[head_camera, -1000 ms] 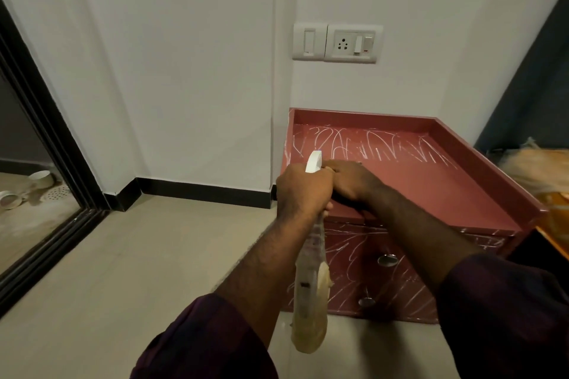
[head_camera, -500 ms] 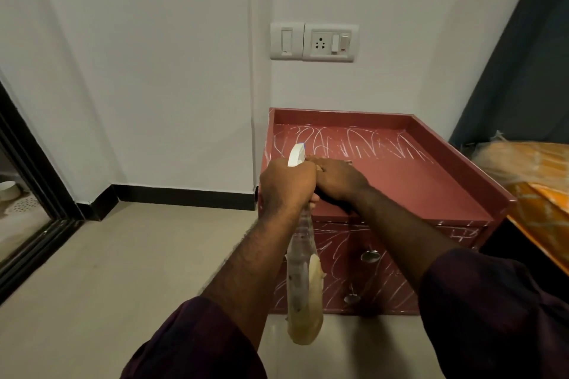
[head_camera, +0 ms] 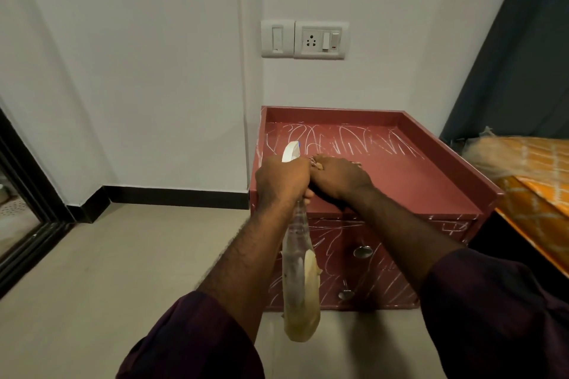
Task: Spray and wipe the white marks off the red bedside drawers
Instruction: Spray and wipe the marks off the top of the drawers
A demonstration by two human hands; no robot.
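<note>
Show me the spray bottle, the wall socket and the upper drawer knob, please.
spray bottle (head_camera: 292, 268): head view, on its clear body.
socket (head_camera: 311, 40): head view, on the pin holes.
upper knob (head_camera: 363, 252): head view, on its round metal face.

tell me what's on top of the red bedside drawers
On the red bedside drawers, white marks cover the back of the top. The right hand rests on the front left; anything under it is hidden. The spray bottle in the left hand blocks that corner.
</note>
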